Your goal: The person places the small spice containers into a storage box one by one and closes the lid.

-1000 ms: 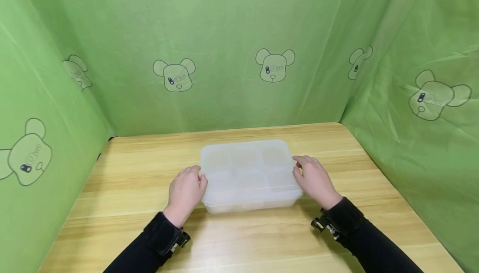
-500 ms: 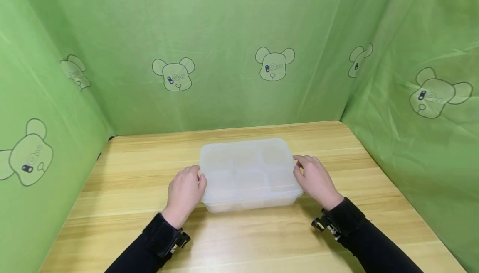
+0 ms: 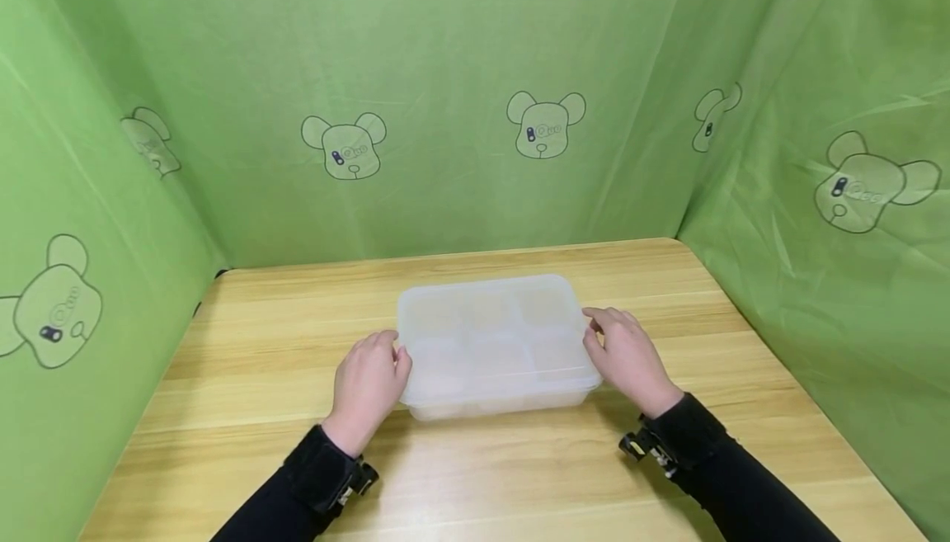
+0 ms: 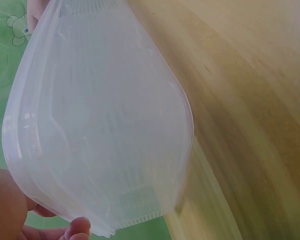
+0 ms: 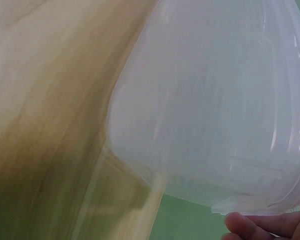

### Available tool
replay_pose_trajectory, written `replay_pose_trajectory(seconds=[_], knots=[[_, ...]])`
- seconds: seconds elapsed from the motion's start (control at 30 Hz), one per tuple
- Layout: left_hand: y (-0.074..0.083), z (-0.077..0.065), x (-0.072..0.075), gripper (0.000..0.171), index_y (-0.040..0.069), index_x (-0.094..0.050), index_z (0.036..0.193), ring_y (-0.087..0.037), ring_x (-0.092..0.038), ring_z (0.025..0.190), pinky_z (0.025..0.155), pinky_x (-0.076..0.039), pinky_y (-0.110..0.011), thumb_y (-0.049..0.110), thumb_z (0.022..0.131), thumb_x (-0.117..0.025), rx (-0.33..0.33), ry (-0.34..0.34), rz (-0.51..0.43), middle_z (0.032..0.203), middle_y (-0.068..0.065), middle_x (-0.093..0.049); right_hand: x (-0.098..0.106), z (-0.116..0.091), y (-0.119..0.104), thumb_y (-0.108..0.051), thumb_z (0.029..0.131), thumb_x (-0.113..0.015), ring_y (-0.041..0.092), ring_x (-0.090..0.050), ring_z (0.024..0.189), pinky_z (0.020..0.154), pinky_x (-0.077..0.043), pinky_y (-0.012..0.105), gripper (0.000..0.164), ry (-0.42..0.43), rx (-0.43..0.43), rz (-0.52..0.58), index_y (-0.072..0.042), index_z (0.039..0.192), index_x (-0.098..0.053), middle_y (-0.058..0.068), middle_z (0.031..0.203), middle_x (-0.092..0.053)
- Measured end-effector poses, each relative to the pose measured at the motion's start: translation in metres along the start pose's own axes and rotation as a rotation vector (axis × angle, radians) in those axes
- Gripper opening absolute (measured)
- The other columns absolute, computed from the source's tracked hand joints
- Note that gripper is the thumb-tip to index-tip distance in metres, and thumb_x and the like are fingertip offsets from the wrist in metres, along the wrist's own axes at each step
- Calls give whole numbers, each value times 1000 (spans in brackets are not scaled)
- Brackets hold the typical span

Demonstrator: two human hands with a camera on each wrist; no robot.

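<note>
A translucent white plastic storage box (image 3: pixel 499 334) with its lid (image 3: pixel 475 311) on sits on the wooden table, and faint divided compartments show through the lid. At its left end, my left hand (image 3: pixel 367 381) grips the rim with bent fingers. My right hand (image 3: pixel 629 360) holds the opposite end the same way. In the left wrist view, fingertips (image 4: pixel 79 227) curl at the box's rim. The right wrist view has fingertips (image 5: pixel 237 222) under a small tab on the rim. Parts of the fingers are hidden behind the rim in the head view.
The light wood table (image 3: pixel 475 476) stretches around the box on every side. Green cloth walls (image 3: pixel 445 212) printed with bear heads close off the back, left and right. Each wrist wears a black strap with a small camera (image 3: pixel 359 476).
</note>
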State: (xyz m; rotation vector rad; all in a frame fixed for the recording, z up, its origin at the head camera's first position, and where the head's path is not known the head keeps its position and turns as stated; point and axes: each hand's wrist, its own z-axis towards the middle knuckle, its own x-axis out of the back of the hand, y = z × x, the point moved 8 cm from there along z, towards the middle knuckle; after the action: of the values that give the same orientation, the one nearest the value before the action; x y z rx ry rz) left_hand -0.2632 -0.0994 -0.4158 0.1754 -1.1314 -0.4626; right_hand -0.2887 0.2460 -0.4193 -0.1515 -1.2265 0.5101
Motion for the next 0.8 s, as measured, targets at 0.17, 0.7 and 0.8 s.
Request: replay_pose_trajectory(seconds=[0.17,0.7,0.8], knots=[[-2,0,0,30,-3,-70,112,-27,-65,79,65,-55,-39,19,93,-63,15,-11,-10,91,-10,-68,1,-1,1,-8,96,-53,30,-56,88,78,-46,46,35,1,-5,3,9,126,-61,14,95,-65],[-5,0,1,31,-1,-70,114,-25,-64,79,65,-54,-39,21,94,-63,35,-23,-18,91,-8,-66,2,1,2,-9,97,-53,27,-54,84,72,-44,40,35,-8,-24,4,7,127,-62,13,97,-66],[-5,1,0,31,-1,-70,114,-25,-64,79,65,-54,-39,22,95,-62,33,-25,-18,91,-8,-66,2,2,2,-9,98,-53,27,-54,84,71,-43,40,35,-12,-24,6,7,128,-61,13,98,-66]])
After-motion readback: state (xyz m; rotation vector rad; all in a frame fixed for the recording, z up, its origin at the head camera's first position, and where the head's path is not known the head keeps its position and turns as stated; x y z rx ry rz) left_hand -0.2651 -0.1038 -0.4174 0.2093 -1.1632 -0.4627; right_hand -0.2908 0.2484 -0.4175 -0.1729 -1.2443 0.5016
